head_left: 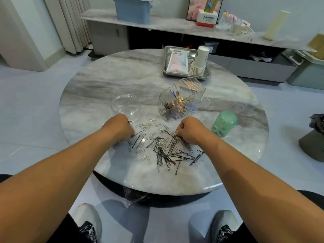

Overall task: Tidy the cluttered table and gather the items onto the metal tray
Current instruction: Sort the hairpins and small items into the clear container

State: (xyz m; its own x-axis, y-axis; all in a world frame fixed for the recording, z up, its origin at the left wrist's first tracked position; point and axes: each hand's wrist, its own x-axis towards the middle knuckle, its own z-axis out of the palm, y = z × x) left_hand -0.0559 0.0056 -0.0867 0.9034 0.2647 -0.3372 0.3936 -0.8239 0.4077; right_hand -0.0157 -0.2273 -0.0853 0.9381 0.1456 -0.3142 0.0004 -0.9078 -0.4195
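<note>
Clear organiser (180,100) stands between metal tray (185,75) and pins (166,151) both hands pinch.

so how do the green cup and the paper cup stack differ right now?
The green cup lies tipped on its side on the bare table; the paper cup stack stands upright, leaning slightly, inside the metal tray. The green cup is a single translucent cup; the stack is many nested white ones. Neither hand touches either.

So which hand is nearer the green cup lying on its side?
Right. The right hand sits just left of the green cup, over the pins. The left hand is farther off, across the pile near the clear dish.
</note>
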